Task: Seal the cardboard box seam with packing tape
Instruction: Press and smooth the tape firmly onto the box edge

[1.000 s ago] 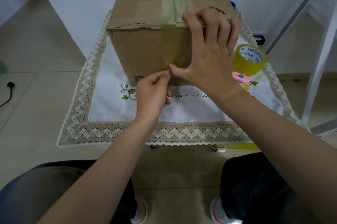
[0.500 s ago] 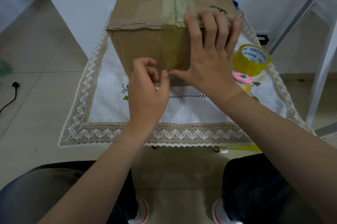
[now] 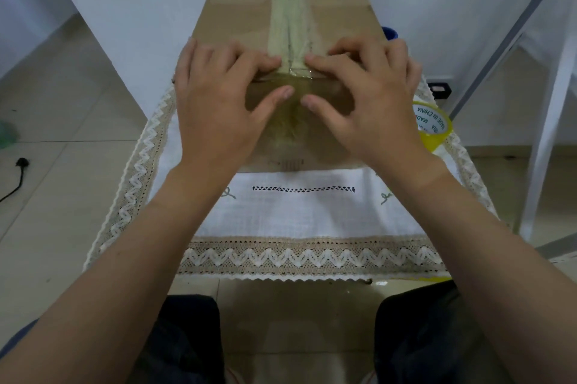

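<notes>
**Pressing the tape end down over the box's near edge**

Everything here is placed from the brown cardboard box (image 3: 249,2), which stands on a white cloth with a beige zigzag lace border (image 3: 299,221), its long side running away from the person.

At the box's left, the left hand (image 3: 218,102) lies spread and flat over the near top edge, fingers on the top flap and thumb on the front face. It clasps nothing; it only presses. To do this well, I would keep the palm weight on the corner so the box cannot slide on the cloth.

Down the middle of the box top runs the strip of yellowish clear packing tape (image 3: 288,8), covering the seam and folding over the near edge onto the front face. Both thumbs sit just beside this folded end, one on each side. The good move, in my judgement, is to rub from the strip's centre outward and downward, so no air pocket or lifted edge is left at the fold.

At the box's right, the right hand (image 3: 368,102) mirrors the left, open and pressing, holding nothing.

Just right of the box, partly behind that wrist, rests the yellow roll of packing tape (image 3: 434,124), untouched.
</notes>
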{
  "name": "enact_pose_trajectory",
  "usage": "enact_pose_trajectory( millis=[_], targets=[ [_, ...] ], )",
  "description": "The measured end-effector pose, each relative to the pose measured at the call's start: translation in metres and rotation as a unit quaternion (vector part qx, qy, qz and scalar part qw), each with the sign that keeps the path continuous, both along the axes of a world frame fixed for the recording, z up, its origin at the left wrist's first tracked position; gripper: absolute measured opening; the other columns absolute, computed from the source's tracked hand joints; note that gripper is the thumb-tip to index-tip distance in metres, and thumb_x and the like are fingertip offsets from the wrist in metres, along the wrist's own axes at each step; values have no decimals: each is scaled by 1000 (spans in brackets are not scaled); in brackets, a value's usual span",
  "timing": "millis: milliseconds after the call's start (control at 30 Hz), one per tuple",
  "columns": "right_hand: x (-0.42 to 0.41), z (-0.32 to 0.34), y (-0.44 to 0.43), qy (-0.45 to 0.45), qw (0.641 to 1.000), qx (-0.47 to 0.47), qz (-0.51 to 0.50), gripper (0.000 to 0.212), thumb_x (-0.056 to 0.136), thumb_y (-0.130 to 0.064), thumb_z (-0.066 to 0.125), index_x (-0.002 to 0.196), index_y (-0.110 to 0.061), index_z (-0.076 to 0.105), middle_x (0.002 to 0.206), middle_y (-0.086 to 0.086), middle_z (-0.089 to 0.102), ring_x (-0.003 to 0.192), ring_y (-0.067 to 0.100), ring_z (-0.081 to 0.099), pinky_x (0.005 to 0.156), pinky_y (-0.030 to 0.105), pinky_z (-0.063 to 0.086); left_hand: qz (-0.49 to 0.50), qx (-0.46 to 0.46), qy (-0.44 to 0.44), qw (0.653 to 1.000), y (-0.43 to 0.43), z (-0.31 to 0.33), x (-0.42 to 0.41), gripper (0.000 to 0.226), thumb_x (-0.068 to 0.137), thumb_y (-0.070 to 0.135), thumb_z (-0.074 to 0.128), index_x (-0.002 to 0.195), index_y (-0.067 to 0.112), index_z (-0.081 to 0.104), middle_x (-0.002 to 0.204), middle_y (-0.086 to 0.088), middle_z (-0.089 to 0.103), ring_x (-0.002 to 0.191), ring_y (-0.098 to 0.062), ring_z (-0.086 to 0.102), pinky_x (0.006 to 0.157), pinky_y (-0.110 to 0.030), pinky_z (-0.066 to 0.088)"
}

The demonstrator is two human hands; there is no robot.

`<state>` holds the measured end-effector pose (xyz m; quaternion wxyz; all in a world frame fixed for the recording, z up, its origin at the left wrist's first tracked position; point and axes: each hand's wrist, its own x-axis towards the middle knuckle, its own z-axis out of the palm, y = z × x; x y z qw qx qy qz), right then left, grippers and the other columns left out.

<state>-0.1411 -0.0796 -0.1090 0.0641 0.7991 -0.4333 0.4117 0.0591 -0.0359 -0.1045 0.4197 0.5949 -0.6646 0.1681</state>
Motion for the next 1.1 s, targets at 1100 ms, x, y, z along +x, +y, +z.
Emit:
enact_pose_trajectory(
  millis=[1100],
  targets=[
    [37,31,-3,-32,997,56,-53,57,67,-85,66,79,-30,58,96,-16,51,105,26,49,81,39,29,-79,28,38,996,0,16,4,21,85,24,63,99,18,77,98,5,73,96,-26,65,87,-42,49]
  ],
)
